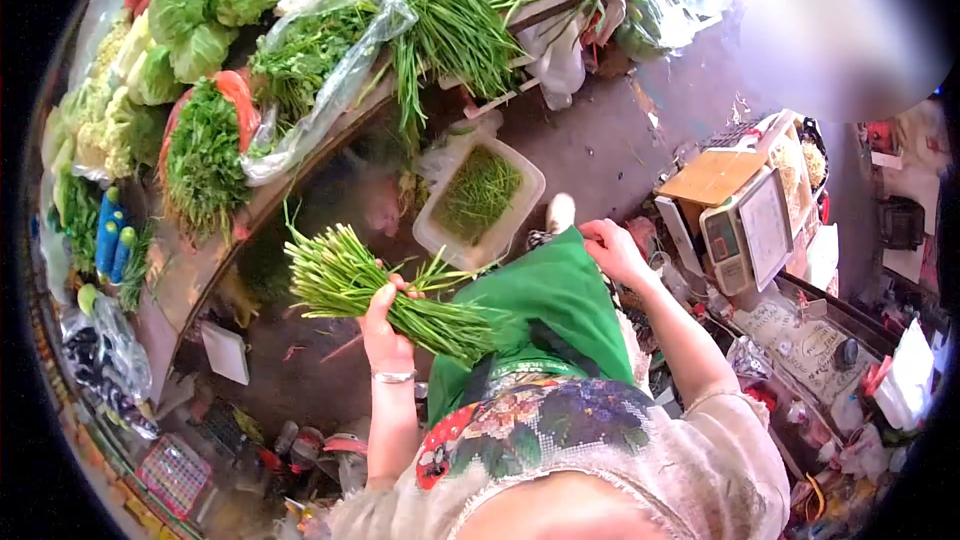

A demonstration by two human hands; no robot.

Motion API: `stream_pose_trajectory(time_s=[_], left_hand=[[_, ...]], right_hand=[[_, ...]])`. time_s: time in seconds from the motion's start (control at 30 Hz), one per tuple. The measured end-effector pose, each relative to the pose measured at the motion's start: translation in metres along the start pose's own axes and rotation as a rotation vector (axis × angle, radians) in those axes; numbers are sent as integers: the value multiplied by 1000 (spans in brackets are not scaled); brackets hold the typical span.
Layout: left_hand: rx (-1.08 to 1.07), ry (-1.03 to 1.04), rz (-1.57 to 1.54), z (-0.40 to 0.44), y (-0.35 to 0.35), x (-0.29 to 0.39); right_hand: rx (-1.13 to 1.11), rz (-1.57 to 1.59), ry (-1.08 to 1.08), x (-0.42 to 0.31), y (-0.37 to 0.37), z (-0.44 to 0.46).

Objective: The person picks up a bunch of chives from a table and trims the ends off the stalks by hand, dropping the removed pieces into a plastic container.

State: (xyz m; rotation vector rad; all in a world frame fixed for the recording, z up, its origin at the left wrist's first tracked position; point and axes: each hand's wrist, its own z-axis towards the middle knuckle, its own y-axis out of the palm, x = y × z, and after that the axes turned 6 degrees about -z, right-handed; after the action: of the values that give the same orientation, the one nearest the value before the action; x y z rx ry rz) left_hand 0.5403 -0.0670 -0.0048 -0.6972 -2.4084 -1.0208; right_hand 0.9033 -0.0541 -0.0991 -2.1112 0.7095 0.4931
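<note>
While the stalks (pixel 440 325) lie slantwise over the apron's (pixel 560 305) left side, the left hand (pixel 385 332) rings them mid-bundle, fingers wrapped round. Probably light, limber, easily bruised, perhaps damp-slick; best held broadly at the middle, gently, lest outer stems slide. Right hand (pixel 612 252) at the apron's edge, fingers curled; cannot tell whether they pinch cloth. Beyond: tub (pixel 433 230) of greens, vegetable-laden bench (pixel 205 265); scale (pixel 722 245) off right.

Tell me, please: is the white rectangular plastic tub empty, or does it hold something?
Not empty: through its open top, the tub shows thin green pieces; their depth I cannot tell.
</note>
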Motion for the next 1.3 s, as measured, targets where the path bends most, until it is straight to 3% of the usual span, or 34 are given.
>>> stream_pose_trajectory(time_s=[0.07,0.13,0.27,0.5,0.6,0.67,0.73,0.77,0.8,0.9,1.17,1.3], left_hand=[[26,-11,-10,9,-12,-9],[54,8,-4,23,-25,-25],[114,51,-26,68,-43,-88],[170,-53,-119,147,-54,-212],[186,-76,-97,185,-64,-258],[168,-80,-42,197,-69,-278],[183,-70,32,210,-72,-294],[187,-55,62,214,-72,-298],[190,-41,89,219,-72,-302],[189,-20,119,227,-86,-305],[-41,-1,-31,214,-57,-310],[-187,62,-12,217,-33,-309]], right_hand=[[124,-282,-90,11,17,10],[-28,-320,26,14,21,33],[-69,-370,-86,82,71,122],[-160,-605,-25,126,123,262],[-119,-658,-129,136,138,313],[-300,-716,-129,133,147,341],[-194,-705,-234,150,171,363],[-264,-686,-249,157,178,375],[-454,-703,-225,149,169,379],[-524,-801,-314,154,162,380],[-301,-705,6,234,47,380],[-228,-733,-92,285,14,369]])
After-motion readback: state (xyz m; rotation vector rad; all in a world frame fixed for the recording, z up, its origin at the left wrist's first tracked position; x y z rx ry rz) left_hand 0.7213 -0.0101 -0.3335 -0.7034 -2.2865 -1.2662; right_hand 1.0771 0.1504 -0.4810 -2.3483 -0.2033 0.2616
